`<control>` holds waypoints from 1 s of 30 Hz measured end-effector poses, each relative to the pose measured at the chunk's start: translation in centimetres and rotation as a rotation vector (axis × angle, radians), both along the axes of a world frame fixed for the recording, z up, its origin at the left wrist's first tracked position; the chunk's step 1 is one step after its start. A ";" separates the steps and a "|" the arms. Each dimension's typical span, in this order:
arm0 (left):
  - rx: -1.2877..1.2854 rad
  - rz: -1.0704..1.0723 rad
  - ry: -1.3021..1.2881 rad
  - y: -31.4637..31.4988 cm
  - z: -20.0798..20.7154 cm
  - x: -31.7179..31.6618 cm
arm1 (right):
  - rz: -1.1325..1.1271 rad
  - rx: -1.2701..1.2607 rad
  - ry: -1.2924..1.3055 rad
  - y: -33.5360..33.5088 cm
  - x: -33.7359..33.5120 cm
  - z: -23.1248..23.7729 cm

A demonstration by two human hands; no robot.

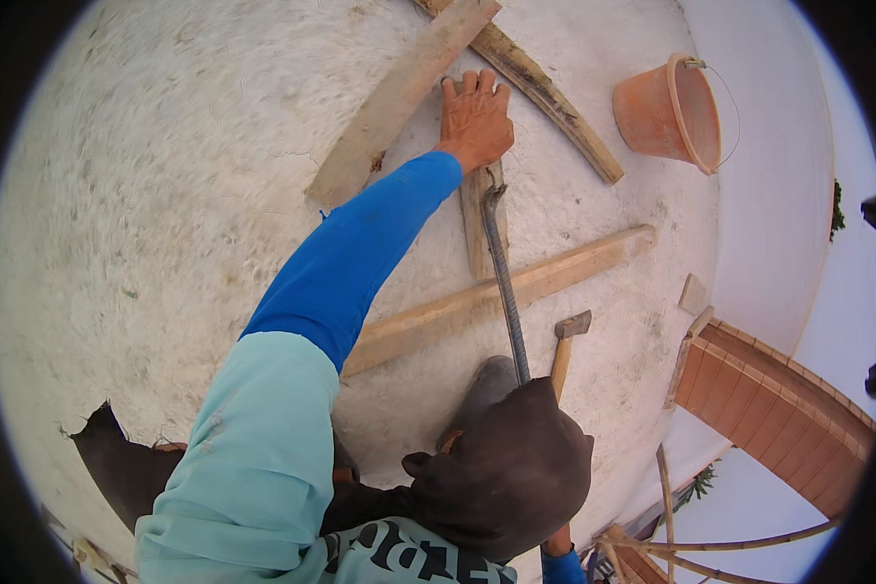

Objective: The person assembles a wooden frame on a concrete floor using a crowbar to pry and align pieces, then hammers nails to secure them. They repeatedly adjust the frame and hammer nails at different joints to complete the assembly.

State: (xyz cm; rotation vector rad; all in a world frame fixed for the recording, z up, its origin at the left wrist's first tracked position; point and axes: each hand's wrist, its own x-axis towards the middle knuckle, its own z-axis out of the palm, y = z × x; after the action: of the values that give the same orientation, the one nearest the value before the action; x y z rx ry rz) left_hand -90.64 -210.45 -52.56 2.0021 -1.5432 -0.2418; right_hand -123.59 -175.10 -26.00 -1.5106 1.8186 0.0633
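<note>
The board (478, 229) lies on the pale floor (195, 195), running away from the person, its near end meeting the long beam (516, 287) laid crosswise. It should be stiff and fairly light, dry enough not to slip, though rough edges could splinter into bare skin. The long sides look the best place to take hold, clear of the hooked tip of the bar (508, 292) just beside it. That bar, ribbed steel by its look, should be rigid and heavy for its thickness, and best held low on the shaft for leverage (the ribs ought to help the grip).

The left arm reaches far forward, elbow nearly straight. The left hand (477, 122) is palm down over the board, fingers parted and bent; whether it clasps the edges or only presses, I cannot tell. The right hand (559, 541) is low, mostly hidden behind the knee (511, 467); its state I cannot tell. A hatchet (571, 327) lies right of the bar, a bucket (647, 112) beyond.
</note>
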 end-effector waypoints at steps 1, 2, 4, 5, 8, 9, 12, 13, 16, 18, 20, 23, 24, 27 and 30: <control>-0.006 -0.007 0.009 -0.2 -0.5 -0.3 | 0.000 0.006 -0.007 -0.4 -0.4 -0.3; -0.043 0.015 -0.006 -0.5 -1.1 -0.5 | -0.008 0.018 -0.018 -0.8 -0.7 -0.8; -0.092 0.019 0.006 -1.2 -2.1 -1.1 | 0.008 0.033 -0.027 -1.5 -1.4 -1.9; -0.099 -0.018 0.024 -1.3 -2.5 -1.9 | 0.048 0.008 -0.016 -1.7 -1.5 -2.8; -0.161 -0.116 0.049 -3.7 -2.1 -3.9 | 0.080 -0.058 -0.051 -2.3 -2.1 -4.4; -0.154 -0.154 0.056 -4.2 -1.7 -4.7 | 0.009 -0.030 -0.066 -2.4 -2.3 -4.7; -0.132 -0.215 0.056 -5.6 -0.7 -5.6 | -0.052 0.020 -0.095 -2.8 -3.0 -4.6; -0.045 -0.241 0.067 -5.5 -0.5 -5.8 | -0.070 0.047 -0.103 -2.8 -3.1 -4.6; -0.023 -0.230 0.060 -4.9 -0.2 -5.7 | -0.155 0.183 -0.148 -2.5 -3.5 -4.7; -0.057 -0.202 0.056 -4.4 -0.2 -5.5 | -0.185 0.155 -0.176 -2.1 -3.6 -4.9; -0.051 -0.168 0.019 -3.4 -0.1 -5.1 | -0.151 0.021 -0.168 -1.7 -3.7 -4.6; -0.059 -0.114 -0.091 -1.7 0.2 -3.7 | -0.079 -0.029 -0.104 -1.3 -4.1 -2.3; -0.066 -0.119 -0.101 -0.8 0.3 -3.1 | -0.042 -0.002 -0.068 -1.4 -4.5 -1.0; -0.006 -0.162 -0.119 2.0 0.3 -2.8 | -0.010 0.033 0.006 -1.2 -5.6 2.6; 0.057 -0.173 -0.092 4.8 -0.1 -3.6 | 0.069 0.048 0.065 -1.7 -7.1 5.1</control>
State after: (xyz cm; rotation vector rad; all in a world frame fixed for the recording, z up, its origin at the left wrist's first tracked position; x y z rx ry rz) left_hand -94.26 -205.61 -52.67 1.9484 -1.7892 -0.2689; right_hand -130.67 -176.79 -20.88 -1.5532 1.8030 0.1900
